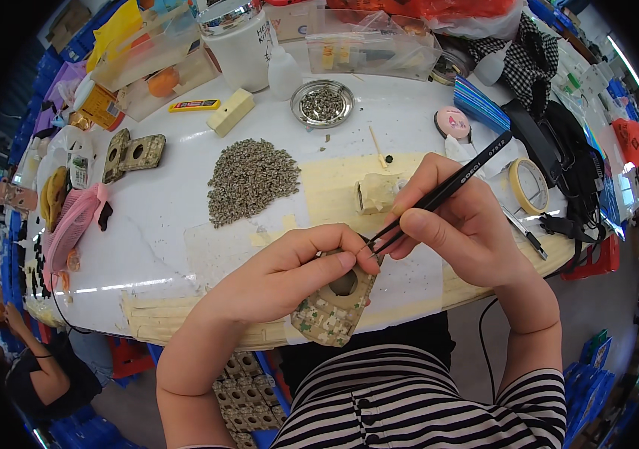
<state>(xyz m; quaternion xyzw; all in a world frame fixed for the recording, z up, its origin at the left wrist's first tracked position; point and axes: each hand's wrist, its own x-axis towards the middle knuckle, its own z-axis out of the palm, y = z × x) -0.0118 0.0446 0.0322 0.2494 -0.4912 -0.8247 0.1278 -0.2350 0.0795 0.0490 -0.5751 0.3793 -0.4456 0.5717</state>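
My left hand (285,273) is closed around a camouflage-patterned plastic casing (327,320) with a round hole, held above the table's front edge. A pair of black tweezers (463,173) is pinched in my right hand (461,232). Their tips meet the upper end of the casing beside my left fingertips; anything between them is too small to make out. Beyond my hands lies a heap of tiny camouflage-coloured pieces (252,183). Just past the tweezers sits a cream taped block (376,193).
Farther back are a round metal dish (298,114) of small parts, a pale block (231,112) and a yellow cutter (194,105). More camouflage casings (143,152) lie left; a tape roll (518,187) is right. Below, a crate holds similar casings (246,393). Another person (46,370) sits lower left.
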